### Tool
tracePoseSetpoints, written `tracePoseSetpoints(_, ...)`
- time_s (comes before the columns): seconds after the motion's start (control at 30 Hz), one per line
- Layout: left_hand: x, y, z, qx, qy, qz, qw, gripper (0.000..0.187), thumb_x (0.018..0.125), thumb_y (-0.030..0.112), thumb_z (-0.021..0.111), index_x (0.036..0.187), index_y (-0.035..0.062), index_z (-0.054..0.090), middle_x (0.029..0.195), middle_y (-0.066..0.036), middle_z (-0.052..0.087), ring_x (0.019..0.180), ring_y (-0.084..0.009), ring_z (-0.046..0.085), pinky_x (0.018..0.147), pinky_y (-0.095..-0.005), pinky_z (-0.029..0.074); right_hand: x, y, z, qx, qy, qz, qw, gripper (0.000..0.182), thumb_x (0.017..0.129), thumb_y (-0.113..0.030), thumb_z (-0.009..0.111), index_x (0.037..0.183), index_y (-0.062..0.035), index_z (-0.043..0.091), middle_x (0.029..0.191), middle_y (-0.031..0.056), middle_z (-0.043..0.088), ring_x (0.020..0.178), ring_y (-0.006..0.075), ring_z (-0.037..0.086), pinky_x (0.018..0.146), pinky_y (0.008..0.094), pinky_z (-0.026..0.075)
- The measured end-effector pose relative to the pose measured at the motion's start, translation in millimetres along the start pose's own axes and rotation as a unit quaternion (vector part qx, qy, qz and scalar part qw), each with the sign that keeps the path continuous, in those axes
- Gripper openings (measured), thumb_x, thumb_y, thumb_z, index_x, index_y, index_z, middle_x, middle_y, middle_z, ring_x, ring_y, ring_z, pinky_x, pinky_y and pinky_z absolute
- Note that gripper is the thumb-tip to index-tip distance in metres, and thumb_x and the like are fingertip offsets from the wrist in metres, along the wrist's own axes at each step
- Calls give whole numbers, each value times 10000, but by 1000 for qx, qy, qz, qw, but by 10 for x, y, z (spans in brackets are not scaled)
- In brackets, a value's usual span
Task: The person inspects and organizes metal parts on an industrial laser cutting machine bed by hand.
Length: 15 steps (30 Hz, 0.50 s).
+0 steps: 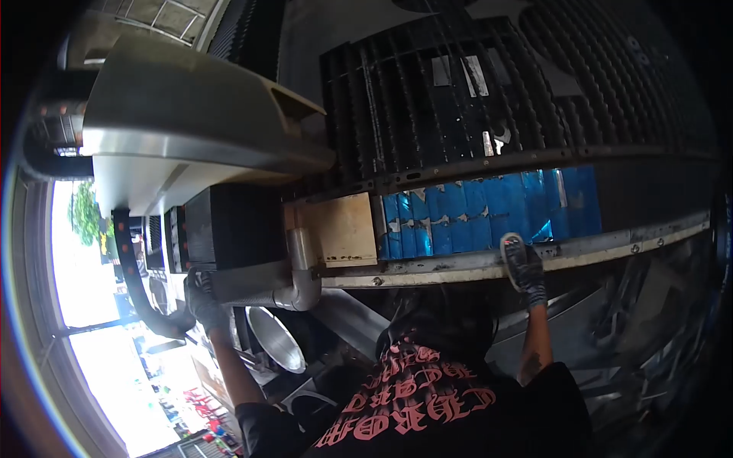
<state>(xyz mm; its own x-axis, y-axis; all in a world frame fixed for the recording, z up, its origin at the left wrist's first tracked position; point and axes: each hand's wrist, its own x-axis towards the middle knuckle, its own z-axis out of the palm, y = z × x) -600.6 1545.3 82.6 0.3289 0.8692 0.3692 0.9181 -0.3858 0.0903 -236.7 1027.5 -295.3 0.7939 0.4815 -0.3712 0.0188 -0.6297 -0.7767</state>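
My left hand (pixel 202 300), in a dark glove, is at the lower left corner of a black box-shaped cover (pixel 238 229). Its fingers are too dark to make out clearly. My right hand (pixel 524 269), in a grey and dark glove, rests on the pale metal edge rail (pixel 443 269), fingers stretched out and nothing seen in them. Just beyond it lies a row of blue film-covered panels (pixel 458 217), scuffed and torn in places. A tan plate (pixel 343 229) sits at the left end of the blue row.
Beyond the rail spreads a bed of toothed dark slats (pixel 427 107) with small bright metal pieces. A large metal machine housing (pixel 191 114) stands at left. Below are a grey pipe elbow (pixel 305 290) and a round metal pan (pixel 275 340). Bright daylight enters at far left.
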Motion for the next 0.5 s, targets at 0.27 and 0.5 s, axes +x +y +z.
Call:
tracePoseSetpoints(0.27,538,-681,127,62,-172,-165,969,843,800,742,549,1250,30,523,973,-133,628,899,-230,587,826,-349,463,-52,443,-299,173,200,215,940,481,923,-487,587,914,-23,713,735,116,663,689,192,605,627,372,442)
tracePoseSetpoints(0.5,667,-875,245,71,-202,-158,964,645,874,486,628,1268,-11,511,1192,-178,591,1091,-289,564,930,-371,430,-18,1135,-171,-213,169,-139,952,380,984,-271,537,1290,-46,549,839,115,650,677,217,583,629,391,467)
